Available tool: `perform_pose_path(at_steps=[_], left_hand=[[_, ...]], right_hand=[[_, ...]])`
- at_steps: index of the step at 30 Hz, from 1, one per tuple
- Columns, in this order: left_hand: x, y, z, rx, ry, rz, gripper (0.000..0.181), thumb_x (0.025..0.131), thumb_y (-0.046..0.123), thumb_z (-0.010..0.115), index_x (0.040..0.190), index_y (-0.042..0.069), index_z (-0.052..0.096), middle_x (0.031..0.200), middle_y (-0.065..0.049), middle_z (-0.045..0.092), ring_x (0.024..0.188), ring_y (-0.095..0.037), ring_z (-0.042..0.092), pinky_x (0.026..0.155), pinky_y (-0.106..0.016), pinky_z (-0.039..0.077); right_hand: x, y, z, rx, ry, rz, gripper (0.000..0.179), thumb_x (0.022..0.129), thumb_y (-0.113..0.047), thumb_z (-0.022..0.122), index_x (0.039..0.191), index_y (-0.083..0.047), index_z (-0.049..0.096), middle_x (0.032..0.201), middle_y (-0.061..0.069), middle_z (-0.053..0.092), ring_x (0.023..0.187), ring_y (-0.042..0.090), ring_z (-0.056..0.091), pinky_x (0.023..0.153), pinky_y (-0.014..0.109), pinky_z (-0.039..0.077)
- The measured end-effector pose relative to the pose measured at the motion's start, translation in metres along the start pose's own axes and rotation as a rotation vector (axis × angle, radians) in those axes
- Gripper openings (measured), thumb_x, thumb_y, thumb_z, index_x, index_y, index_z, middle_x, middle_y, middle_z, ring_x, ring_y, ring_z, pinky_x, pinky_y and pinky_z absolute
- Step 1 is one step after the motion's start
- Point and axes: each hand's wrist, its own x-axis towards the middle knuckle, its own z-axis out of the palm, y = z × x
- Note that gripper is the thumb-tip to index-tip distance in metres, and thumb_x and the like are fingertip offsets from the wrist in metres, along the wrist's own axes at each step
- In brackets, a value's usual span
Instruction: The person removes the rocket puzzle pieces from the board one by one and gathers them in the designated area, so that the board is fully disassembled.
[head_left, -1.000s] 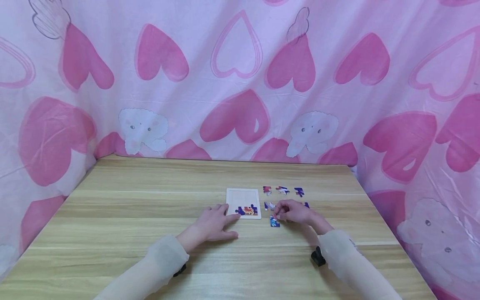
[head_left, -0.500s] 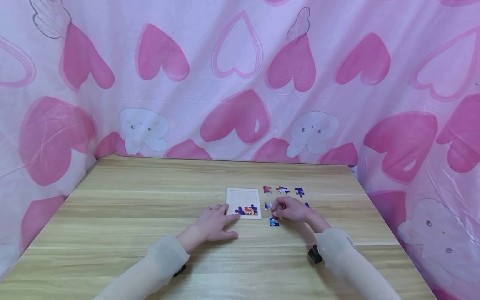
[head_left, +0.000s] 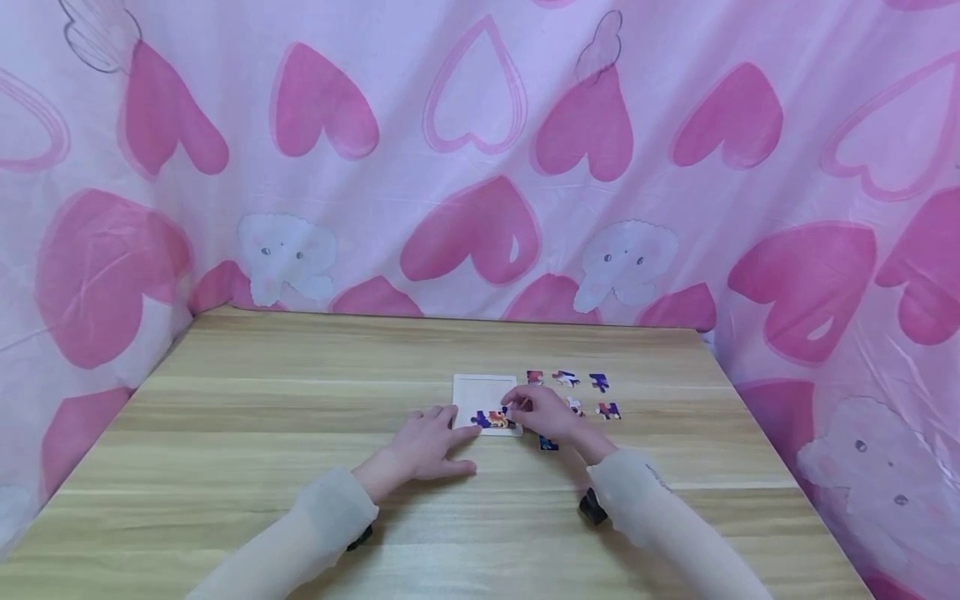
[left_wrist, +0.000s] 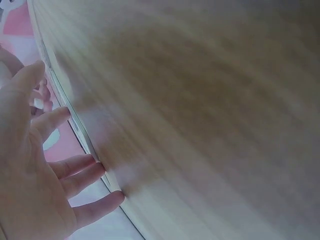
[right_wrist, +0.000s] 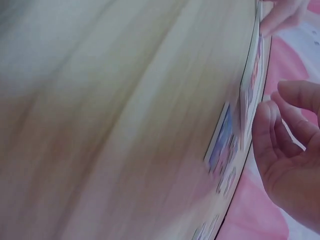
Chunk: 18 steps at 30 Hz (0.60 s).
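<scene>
A white puzzle tray (head_left: 471, 392) lies on the table, with a few joined jigsaw pieces (head_left: 487, 419) along its near edge. My left hand (head_left: 416, 447) rests with fingers spread at the tray's left side, its fingertips touching the frame. In the left wrist view, the left hand's fingers (left_wrist: 85, 180) are extended along the tray's edge. Over the tray's right edge, my right hand (head_left: 546, 414) has thumb and fingertips drawn together, pinching a small puzzle piece mostly hidden by the fingers. The right wrist view shows the right hand (right_wrist: 290, 150) just above the tray (right_wrist: 247, 90).
Loose pieces lie right of the tray: a red one (head_left: 535, 377), a white one (head_left: 566, 379) and a purple one (head_left: 598, 382) in the far row. Nearer are another purple piece (head_left: 608, 411) and a blue piece (head_left: 549, 443). A pink heart-patterned curtain (head_left: 480, 233) hangs behind the table.
My right hand has moved left from the loose pieces to the tray's right edge, uncovering pieces on the right. The left hand has stayed put.
</scene>
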Motion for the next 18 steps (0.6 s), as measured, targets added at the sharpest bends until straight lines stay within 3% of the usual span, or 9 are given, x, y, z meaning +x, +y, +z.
perform_pose_path(at_steps=[13,18], left_hand=[[0.000,0.000,0.000,-0.008,-0.007,0.001,0.063,0.079,0.065,0.040,0.131,0.029,0.044,0.130,-0.020,0.037,0.117,-0.036,0.036,0.085,-0.054,0.035],[0.000,-0.002,0.000,-0.052,-0.006,-0.025,0.069,0.079,0.065,0.042,0.133,0.022,0.041,0.131,-0.017,0.038,0.118,-0.034,0.036,0.087,-0.054,0.034]], right_hand=[[0.019,-0.008,0.015,-0.096,0.008,-0.048,0.026,0.079,-0.002,0.061,0.104,-0.004,0.062,0.085,0.001,0.055,0.078,0.013,0.050,0.068,0.027,0.044],[0.020,-0.009,0.017,-0.139,-0.009,-0.059,0.025,0.076,-0.004,0.065,0.101,-0.003,0.063,0.083,0.001,0.056,0.076,0.013,0.050,0.068,0.027,0.043]])
